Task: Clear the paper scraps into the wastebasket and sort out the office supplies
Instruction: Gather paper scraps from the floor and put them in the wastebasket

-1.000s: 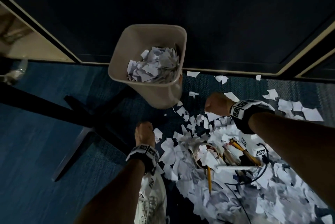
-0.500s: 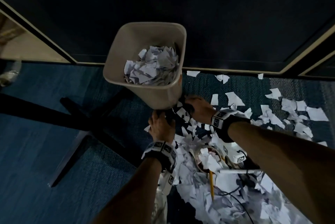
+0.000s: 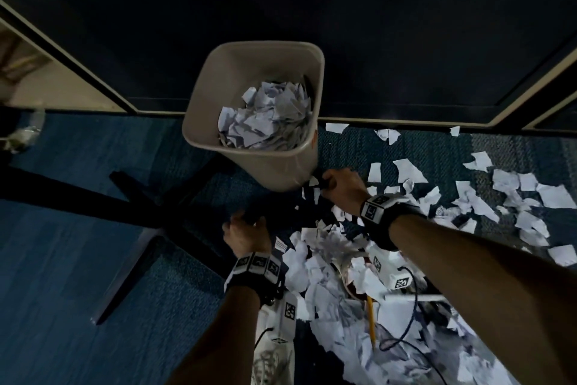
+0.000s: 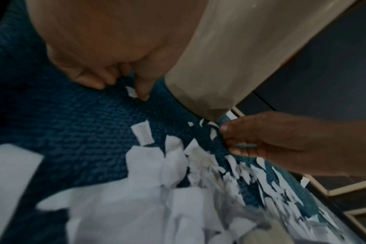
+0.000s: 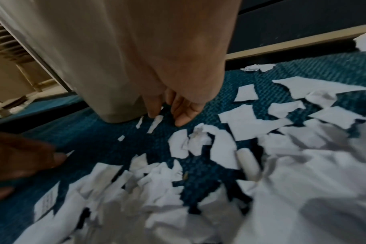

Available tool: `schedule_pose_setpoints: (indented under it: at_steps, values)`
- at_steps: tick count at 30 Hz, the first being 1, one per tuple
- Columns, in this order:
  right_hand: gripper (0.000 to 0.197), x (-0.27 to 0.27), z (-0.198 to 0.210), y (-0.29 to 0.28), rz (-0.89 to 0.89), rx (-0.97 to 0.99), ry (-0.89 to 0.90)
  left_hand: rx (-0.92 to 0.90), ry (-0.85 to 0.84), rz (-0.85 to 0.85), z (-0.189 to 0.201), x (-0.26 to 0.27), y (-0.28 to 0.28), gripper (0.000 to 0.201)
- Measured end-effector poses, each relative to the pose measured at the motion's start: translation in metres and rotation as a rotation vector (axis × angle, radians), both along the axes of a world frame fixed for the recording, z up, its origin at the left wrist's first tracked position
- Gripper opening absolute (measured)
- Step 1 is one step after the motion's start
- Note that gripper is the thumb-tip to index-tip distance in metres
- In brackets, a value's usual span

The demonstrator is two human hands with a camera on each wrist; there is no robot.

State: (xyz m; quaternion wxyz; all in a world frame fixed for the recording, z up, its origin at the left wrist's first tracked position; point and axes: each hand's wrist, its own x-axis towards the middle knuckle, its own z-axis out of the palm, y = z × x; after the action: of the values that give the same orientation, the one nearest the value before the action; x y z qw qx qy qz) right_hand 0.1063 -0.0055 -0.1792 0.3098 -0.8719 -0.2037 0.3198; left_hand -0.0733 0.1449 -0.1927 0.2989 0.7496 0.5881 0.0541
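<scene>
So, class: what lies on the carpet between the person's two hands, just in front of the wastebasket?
Mostly bare blue carpet with a few small paper scraps, seen best in the right wrist view, between the left hand and right hand by the wastebasket.

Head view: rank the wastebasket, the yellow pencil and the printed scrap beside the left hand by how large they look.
1. wastebasket, by far the largest.
2. yellow pencil, long and thin, partly buried in paper, so its full length is unsure.
3. printed scrap, smallest, just right of the left hand.
</scene>
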Motion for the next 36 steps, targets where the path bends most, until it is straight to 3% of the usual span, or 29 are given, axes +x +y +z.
schedule_pose_setpoints:
  at_steps: [2, 4, 6, 10, 13, 15, 17, 20, 23, 26, 28, 33, 36]
  values:
    - [0.043, -0.006, -0.005, 0.013, -0.034, -0.003, 0.007, -0.019, 0.041, -0.002, -0.009, -0.007, 0.002, 0.041]
    - [0.047, -0.009, -0.011, 0.023, -0.085, -0.006, -0.002, 0.005, 0.015, -0.040, -0.014, -0.010, 0.000, 0.024]
    - [0.040, -0.013, -0.015, 0.029, -0.152, -0.005, -0.044, 0.033, -0.019, -0.074, -0.013, -0.009, -0.003, 0.012]
    - [0.018, -0.014, -0.013, 0.036, -0.279, 0.016, -0.035, 0.029, -0.039, -0.115, 0.003, -0.005, -0.008, 0.025]
    - [0.011, -0.011, -0.010, 0.034, -0.259, 0.032, -0.018, -0.045, -0.033, -0.134, 0.008, 0.000, -0.010, 0.026]
    - [0.014, -0.011, -0.006, 0.026, -0.123, 0.052, -0.001, -0.098, -0.038, -0.217, 0.011, 0.007, -0.020, 0.025]
    - [0.012, -0.011, -0.003, 0.016, 0.159, 0.029, 0.041, -0.154, -0.051, -0.353, 0.017, 0.017, -0.039, 0.024]
    - [0.007, -0.005, 0.002, -0.002, 0.437, -0.052, 0.195, -0.204, -0.132, -0.471, 0.023, 0.030, -0.059, 0.013]
    - [0.016, 0.008, 0.004, -0.013, 0.315, 0.025, 0.264, -0.186, -0.178, -0.321, 0.020, 0.041, -0.056, 0.014]
    - [0.021, 0.007, -0.002, -0.012, 0.092, 0.055, 0.094, -0.138, -0.161, -0.236, 0.014, 0.047, -0.046, 0.016]
    - [0.026, -0.003, -0.010, -0.006, 0.024, 0.043, 0.034, -0.113, -0.092, -0.267, 0.007, 0.047, -0.042, 0.017]
    - [0.016, -0.024, -0.014, 0.003, 0.049, -0.001, -0.111, 0.035, 0.079, -0.377, 0.007, 0.052, -0.053, 0.021]
    - [0.014, -0.021, -0.010, 0.003, 0.125, -0.062, -0.049, -0.008, 0.063, -0.404, 0.012, 0.052, -0.057, 0.021]
